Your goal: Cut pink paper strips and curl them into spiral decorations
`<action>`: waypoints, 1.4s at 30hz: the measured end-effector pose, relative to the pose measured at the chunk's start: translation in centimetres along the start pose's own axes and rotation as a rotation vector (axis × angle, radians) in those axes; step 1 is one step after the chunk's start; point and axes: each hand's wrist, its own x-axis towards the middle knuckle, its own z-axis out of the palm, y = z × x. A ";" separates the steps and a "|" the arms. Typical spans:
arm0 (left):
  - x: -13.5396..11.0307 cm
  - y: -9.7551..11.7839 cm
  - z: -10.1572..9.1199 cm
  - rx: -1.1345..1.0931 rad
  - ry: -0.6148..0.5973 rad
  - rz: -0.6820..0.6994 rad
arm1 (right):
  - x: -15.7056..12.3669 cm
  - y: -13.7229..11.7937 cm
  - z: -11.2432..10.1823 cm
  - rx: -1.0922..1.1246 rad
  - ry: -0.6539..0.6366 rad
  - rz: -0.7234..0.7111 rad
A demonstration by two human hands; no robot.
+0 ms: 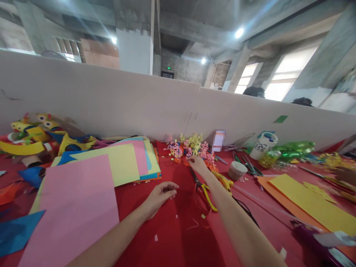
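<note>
My right hand [198,165] reaches to the back of the red table. Its fingertips are closed at the base of a small pink paper flower [188,152] on an orange foot. Around it stand several similar pink and yellow paper flowers [194,142]. My left hand [161,196] is held above the table nearer to me, holding nothing, its thumb a little apart from the curved fingers. Between the two arms lies a pair of scissors [207,196] with yellow and red handles, partly beside my right forearm. A yellow-handled tool [224,181] lies just right of that forearm.
Pink and yellow paper sheets [80,189] are stacked at left, beside paper crafts [41,128]. At right are a white tape roll [237,170], a white cup [263,144], green plastic bottles [296,150], yellow paper [314,204] and a purple glue gun [311,237]. A white partition [139,100] runs behind.
</note>
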 end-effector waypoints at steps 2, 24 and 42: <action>0.0 -0.1 -0.1 0.009 -0.005 -0.009 | -0.1 -0.1 0.3 0.004 -0.007 -0.005; 0.3 -0.8 -0.5 0.004 -0.086 0.056 | 0.9 -1.7 -2.1 -0.110 0.117 0.096; 0.5 1.2 -1.2 0.204 0.023 0.083 | 0.7 -2.5 -5.3 -0.071 0.088 0.058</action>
